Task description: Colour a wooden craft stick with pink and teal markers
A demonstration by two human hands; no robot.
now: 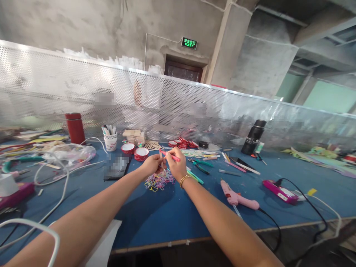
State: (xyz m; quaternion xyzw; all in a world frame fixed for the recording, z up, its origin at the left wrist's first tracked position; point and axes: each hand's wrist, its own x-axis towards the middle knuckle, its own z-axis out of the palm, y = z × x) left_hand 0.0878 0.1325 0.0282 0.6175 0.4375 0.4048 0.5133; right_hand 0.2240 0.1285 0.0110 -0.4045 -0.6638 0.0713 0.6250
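Note:
My left hand (153, 165) pinches a thin flat stick (161, 154), held upright above the blue table; it looks like a craft stick. In my right hand (177, 164) is a red marker pen (174, 157), its tip pointing left and close to the stick; whether they touch I cannot tell. Below both hands lies a tangled pile of small pastel loops (159, 181), perhaps paper clips or bands. Round red-edged pieces with white tops (141, 153) sit just beyond my left hand. Green-handled pliers (200, 167) lie to the right of my right hand.
A pink glue gun (239, 196) and a purple power strip (280, 192) lie at right, with trailing cords. At left are a phone (117, 167), a paper cup of pens (110, 141), a red flask (75, 128) and white cables. Behind runs a perforated metal screen (167, 100); a black bottle (253, 137) stands before it.

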